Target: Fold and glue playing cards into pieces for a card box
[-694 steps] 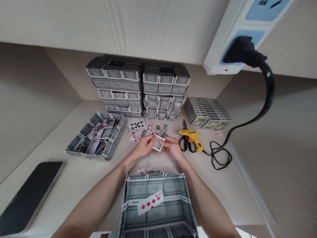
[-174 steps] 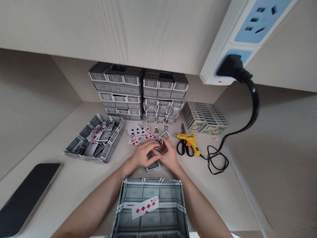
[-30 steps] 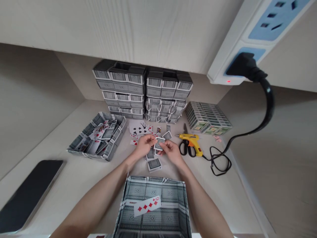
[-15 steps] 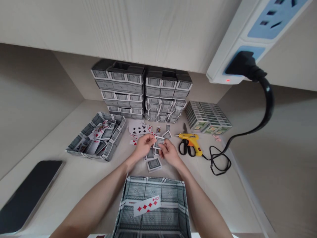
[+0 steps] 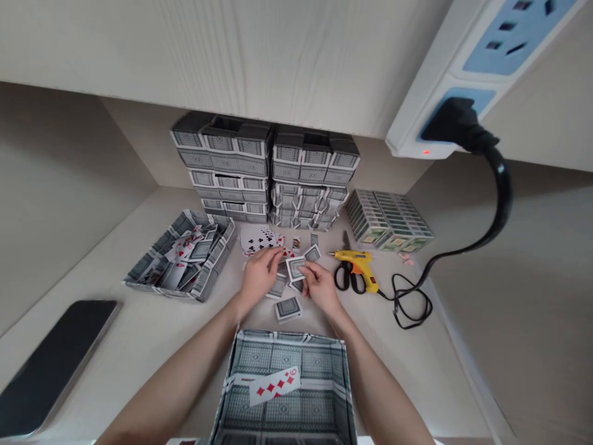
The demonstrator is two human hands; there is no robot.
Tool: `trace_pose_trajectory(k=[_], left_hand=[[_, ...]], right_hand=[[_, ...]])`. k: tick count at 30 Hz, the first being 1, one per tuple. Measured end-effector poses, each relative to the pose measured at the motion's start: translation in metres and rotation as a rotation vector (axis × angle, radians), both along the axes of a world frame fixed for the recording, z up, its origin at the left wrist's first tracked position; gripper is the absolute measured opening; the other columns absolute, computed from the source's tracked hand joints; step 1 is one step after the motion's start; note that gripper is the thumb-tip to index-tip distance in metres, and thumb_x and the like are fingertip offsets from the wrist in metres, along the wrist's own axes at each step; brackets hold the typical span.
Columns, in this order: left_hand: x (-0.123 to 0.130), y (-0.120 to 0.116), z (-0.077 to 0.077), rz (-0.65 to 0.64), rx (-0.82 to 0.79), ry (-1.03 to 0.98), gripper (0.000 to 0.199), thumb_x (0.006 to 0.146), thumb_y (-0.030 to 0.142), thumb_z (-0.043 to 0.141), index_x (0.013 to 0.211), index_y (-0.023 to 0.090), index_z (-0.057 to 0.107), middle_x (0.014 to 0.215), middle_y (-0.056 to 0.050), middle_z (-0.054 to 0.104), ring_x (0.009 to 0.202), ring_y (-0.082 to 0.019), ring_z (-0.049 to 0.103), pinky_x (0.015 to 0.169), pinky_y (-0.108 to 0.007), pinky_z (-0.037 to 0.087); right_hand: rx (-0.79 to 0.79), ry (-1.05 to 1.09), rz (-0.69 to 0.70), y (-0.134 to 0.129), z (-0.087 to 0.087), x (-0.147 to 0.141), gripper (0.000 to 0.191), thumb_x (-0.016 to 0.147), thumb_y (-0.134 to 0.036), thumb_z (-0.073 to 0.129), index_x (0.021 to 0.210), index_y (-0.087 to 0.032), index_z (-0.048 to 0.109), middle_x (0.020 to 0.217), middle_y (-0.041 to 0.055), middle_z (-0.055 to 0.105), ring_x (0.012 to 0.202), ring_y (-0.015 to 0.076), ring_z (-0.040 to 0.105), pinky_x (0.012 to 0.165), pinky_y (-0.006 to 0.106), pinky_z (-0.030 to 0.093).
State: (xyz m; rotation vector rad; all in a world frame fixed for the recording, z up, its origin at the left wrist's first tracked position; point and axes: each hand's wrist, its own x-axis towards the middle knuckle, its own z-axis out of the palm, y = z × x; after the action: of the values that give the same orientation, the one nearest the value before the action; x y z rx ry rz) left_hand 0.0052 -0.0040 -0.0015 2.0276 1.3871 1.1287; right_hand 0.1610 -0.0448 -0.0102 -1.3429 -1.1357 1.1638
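Observation:
My right hand [image 5: 319,285] pinches a grey-backed playing card [image 5: 295,269] between thumb and fingers, its patterned back showing. To the left of that card is my left hand [image 5: 260,272], its fingertips close together over the loose cards; whether anything is between them is too small to make out. Below both hands lies a small stack of cards [image 5: 288,308]. Face-up cards [image 5: 256,238] are spread just behind my left hand. Nearest me stands a box made of cards [image 5: 324,355], with a cut diamond card [image 5: 275,386] in it.
A card-made tray [image 5: 204,284] full of loose cards sits left, above a black phone [image 5: 50,364]. Stacked card boxes [image 5: 227,164] line the back. At right are a yellow glue gun [image 5: 364,266], black-handled scissors [image 5: 343,276], packed decks [image 5: 389,219] and a cable [image 5: 500,204].
My left hand has come away from the held card and shifted slightly left. The card stays in my right hand, now turned a little. Loose cards beneath have shifted.

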Motion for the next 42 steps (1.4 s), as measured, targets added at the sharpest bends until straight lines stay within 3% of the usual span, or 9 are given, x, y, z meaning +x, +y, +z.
trace_pose_trajectory(k=[4, 7, 12, 17, 22, 25, 30, 35, 42], left_hand=[[-0.015, 0.015, -0.008, 0.094, 0.106, 0.17, 0.038, 0.078, 0.017, 0.048, 0.116, 0.018, 0.053, 0.124, -0.009, 0.053, 0.122, -0.023, 0.039, 0.103, -0.041, 0.028], [-0.02, 0.023, -0.015, 0.114, 0.083, 0.24, 0.04, 0.077, 0.022, 0.052, 0.116, 0.014, 0.054, 0.125, -0.012, 0.052, 0.122, -0.025, 0.039, 0.104, -0.043, 0.027], [-0.019, 0.021, -0.013, 0.097, 0.081, 0.27, 0.034, 0.083, 0.028, 0.046, 0.11, 0.013, 0.058, 0.118, -0.013, 0.057, 0.116, -0.023, 0.046, 0.101, -0.039, 0.031], [-0.017, 0.019, -0.009, 0.135, 0.123, 0.249, 0.031, 0.086, 0.031, 0.041, 0.101, 0.015, 0.063, 0.108, -0.01, 0.063, 0.107, -0.021, 0.054, 0.096, -0.036, 0.036], [-0.015, 0.013, -0.003, 0.308, 0.248, 0.134, 0.028, 0.086, 0.029, 0.041, 0.092, 0.015, 0.064, 0.089, -0.008, 0.068, 0.082, -0.018, 0.061, 0.075, -0.029, 0.045], [-0.012, 0.006, 0.003, 0.366, 0.353, 0.041, 0.024, 0.084, 0.029, 0.045, 0.077, 0.015, 0.063, 0.071, -0.006, 0.066, 0.069, -0.014, 0.06, 0.067, -0.024, 0.044], [-0.005, -0.004, 0.004, 0.159, 0.433, 0.027, 0.02, 0.08, 0.027, 0.051, 0.064, 0.016, 0.057, 0.056, -0.001, 0.059, 0.053, -0.009, 0.054, 0.057, -0.02, 0.04], [0.002, -0.011, 0.002, -0.165, 0.343, 0.164, 0.024, 0.08, 0.031, 0.048, 0.061, 0.017, 0.051, 0.05, 0.001, 0.051, 0.048, -0.01, 0.048, 0.049, -0.022, 0.035], [0.004, -0.015, 0.006, -0.336, 0.256, 0.23, 0.02, 0.074, 0.036, 0.052, 0.078, 0.016, 0.053, 0.059, -0.001, 0.054, 0.054, -0.013, 0.05, 0.052, -0.024, 0.035]], right_hand=[[-0.039, -0.029, 0.001, -0.002, 0.0, -0.001, 0.038, 0.071, -0.049, 0.054, 0.091, -0.017, 0.062, 0.036, -0.006, 0.045, 0.028, 0.0121, 0.041, 0.03, 0.024, 0.031], [-0.075, -0.085, 0.001, -0.004, 0.003, -0.003, 0.046, 0.07, -0.049, 0.057, 0.104, -0.017, 0.059, 0.037, -0.006, 0.047, 0.028, 0.0123, 0.041, 0.031, 0.024, 0.031], [0.107, -0.298, -0.128, -0.007, 0.008, -0.005, 0.04, 0.071, -0.045, 0.058, 0.098, -0.017, 0.065, 0.039, -0.0065, 0.039, 0.035, 0.0096, 0.036, 0.037, 0.023, 0.027], [0.195, -0.288, -0.122, -0.006, 0.008, -0.002, 0.038, 0.075, -0.043, 0.054, 0.099, -0.015, 0.064, 0.043, -0.0066, 0.036, 0.041, 0.0094, 0.033, 0.041, 0.022, 0.028], [0.288, -0.329, -0.06, -0.006, 0.003, -0.003, 0.035, 0.076, -0.038, 0.055, 0.104, -0.018, 0.062, 0.053, -0.0034, 0.048, 0.047, 0.0098, 0.042, 0.046, 0.022, 0.038], [0.37, -0.389, 0.0, -0.008, 0.003, -0.005, 0.038, 0.076, -0.036, 0.056, 0.111, -0.022, 0.059, 0.079, 0.0027, 0.058, 0.05, 0.009, 0.046, 0.051, 0.023, 0.044], [0.429, -0.4, 0.112, -0.01, 0.009, -0.004, 0.061, 0.069, -0.036, 0.065, 0.127, -0.03, 0.045, 0.127, 0.0079, 0.044, 0.07, 0.0137, 0.057, 0.059, 0.027, 0.051], [0.504, -0.486, 0.123, -0.008, 0.008, -0.004, 0.067, 0.068, -0.024, 0.063, 0.13, -0.027, 0.039, 0.129, 0.0071, 0.043, 0.114, 0.0231, 0.045, 0.093, 0.037, 0.041], [0.513, -0.527, 0.021, -0.008, 0.007, -0.006, 0.067, 0.06, -0.024, 0.065, 0.123, -0.022, 0.042, 0.126, 0.0106, 0.042, 0.113, 0.0243, 0.046, 0.093, 0.038, 0.041]])
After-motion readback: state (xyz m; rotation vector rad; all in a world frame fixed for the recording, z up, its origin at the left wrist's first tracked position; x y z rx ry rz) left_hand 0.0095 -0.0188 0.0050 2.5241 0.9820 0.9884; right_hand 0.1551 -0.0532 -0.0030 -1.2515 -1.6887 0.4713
